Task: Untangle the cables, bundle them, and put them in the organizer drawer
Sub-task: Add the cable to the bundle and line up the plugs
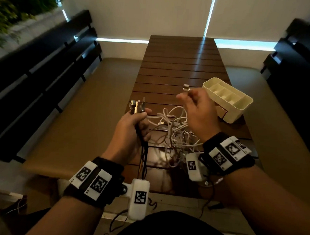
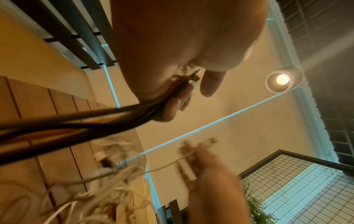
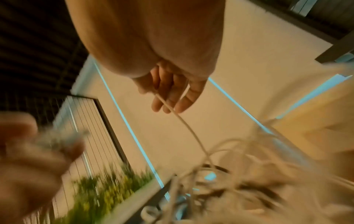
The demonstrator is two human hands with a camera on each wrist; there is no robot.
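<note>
Several cable ends are already gathered, and honestly the rest looks like a pain: we've got a loose nest of white cables (image 1: 175, 129) heaped on the slatted wooden table (image 1: 180, 63), between our two wrists. Our left hand (image 1: 133, 127) is clamped round a bunch of dark cables (image 1: 143, 153), with their plugs (image 1: 138, 105) sticking up out of the fist and the tails dangling off the table's near edge. Our right hand (image 1: 198, 110) pinches one white connector (image 1: 186, 87) up high, its thin cord (image 3: 184, 121) trailing down into the heap. These are light, floppy and a bit springy, so we reckon pulling hard just tightens the knots. Better to hold at the stiff plug or right behind it and feed the cord through slowly; the plug necks seem like the fragile part. The cream organizer (image 1: 241, 103) sits just right of the pile, divided tray on top, drawer (image 1: 221, 111) front facing us. It looks slightly ajar, but we can't really tell.
</note>
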